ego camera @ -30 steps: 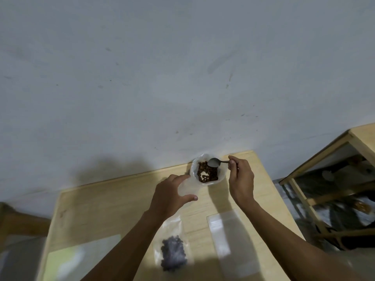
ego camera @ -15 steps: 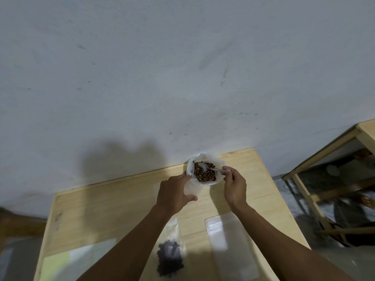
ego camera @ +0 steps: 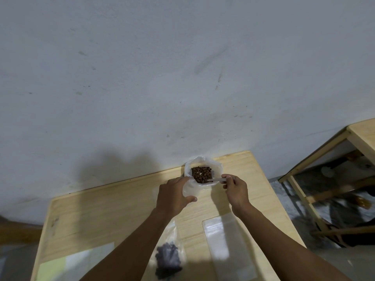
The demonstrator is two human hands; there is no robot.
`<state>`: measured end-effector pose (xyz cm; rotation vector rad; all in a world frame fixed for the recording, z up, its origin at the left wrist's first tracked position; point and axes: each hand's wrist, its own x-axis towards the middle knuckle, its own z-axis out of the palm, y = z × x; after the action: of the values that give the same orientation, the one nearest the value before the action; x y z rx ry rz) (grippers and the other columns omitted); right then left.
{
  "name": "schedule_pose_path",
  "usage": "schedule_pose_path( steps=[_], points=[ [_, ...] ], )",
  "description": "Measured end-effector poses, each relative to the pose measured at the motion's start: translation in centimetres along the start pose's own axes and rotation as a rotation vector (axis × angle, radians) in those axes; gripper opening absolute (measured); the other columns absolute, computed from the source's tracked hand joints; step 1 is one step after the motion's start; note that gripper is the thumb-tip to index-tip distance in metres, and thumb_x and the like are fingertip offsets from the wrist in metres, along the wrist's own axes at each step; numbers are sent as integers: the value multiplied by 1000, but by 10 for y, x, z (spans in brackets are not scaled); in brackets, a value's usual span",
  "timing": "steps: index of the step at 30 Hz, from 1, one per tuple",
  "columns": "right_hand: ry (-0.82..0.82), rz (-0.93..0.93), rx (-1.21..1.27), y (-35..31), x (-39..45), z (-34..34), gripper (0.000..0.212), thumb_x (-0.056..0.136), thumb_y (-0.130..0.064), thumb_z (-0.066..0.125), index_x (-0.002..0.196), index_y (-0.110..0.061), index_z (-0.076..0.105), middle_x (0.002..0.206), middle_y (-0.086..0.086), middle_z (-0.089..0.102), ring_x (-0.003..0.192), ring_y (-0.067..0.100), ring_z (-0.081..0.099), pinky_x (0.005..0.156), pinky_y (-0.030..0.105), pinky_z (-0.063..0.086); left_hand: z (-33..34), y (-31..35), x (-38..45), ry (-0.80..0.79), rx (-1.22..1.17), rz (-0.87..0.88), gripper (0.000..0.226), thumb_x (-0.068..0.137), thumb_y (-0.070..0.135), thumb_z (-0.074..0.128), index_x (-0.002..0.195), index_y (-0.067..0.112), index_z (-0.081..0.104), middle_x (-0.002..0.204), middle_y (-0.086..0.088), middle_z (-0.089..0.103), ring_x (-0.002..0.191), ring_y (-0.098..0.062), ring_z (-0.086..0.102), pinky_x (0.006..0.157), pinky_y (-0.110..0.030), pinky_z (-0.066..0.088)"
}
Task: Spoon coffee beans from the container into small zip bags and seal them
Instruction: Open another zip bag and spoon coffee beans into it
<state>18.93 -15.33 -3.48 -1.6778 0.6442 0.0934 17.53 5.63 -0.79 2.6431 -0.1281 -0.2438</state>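
Standing at the far edge of the wooden table [ego camera: 113, 216], against the grey wall [ego camera: 162, 78], a container [ego camera: 217, 169] lined with clear plastic holds brown coffee beans [ego camera: 202, 174]. The right hand [ego camera: 236, 189] pinches the handle of a spoon [ego camera: 216, 180] whose bowl dips into the beans. The left hand [ego camera: 172, 196] curls around the container's near-left side, fingers and thumb grasping its plastic. Under the left forearm lies a small zip bag [ego camera: 168, 258] filled with dark beans, partly hidden by the arm. A flat, clear empty bag [ego camera: 225, 246] lies just beside it on the right. At the near-left corner rests a pale sheet [ego camera: 75, 262], possibly more bags, too blurred to tell. A second wooden table [ego camera: 361, 134] stands well apart at right.
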Motion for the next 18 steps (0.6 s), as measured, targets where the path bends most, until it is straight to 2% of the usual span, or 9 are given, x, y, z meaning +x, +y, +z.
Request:
schedule_pose_path(
  steps=[3, 8, 11, 18],
  points=[
    [71, 41, 78, -4, -1, -5, 32, 101, -8, 38, 100, -7, 69, 92, 10, 66, 74, 17, 56, 67, 27, 45, 0, -1, -3, -8, -4, -15, 78, 70, 61, 76, 138, 31, 51, 134, 10, 61, 122, -15, 56, 98, -33, 45],
    [134, -10, 152, -25, -8, -16, 30, 101, -10, 39, 96, -11, 68, 89, 10, 63, 75, 18, 54, 70, 30, 45, -5, -5, -6, 28, -79, -77, 82, 69, 59, 78, 139, 26, 51, 135, 7, 60, 123, -17, 55, 98, -34, 44],
    [116, -54, 192, -42, -18, -21, 29, 101, -10, 41, 93, -14, 68, 86, 6, 64, 73, 18, 54, 70, 30, 46, -13, -6, -8, 72, -116, -114, 81, 70, 58, 79, 138, 24, 51, 135, 7, 59, 122, -18, 55, 96, -32, 42],
    [49, -151, 225, -67, -49, -17, 26, 99, -10, 44, 94, -11, 70, 86, 5, 67, 75, 19, 54, 73, 32, 47, -32, -3, -10, 112, -164, -128, 80, 73, 59, 76, 140, 25, 47, 139, 8, 53, 129, -18, 48, 108, -36, 37]
  ],
)
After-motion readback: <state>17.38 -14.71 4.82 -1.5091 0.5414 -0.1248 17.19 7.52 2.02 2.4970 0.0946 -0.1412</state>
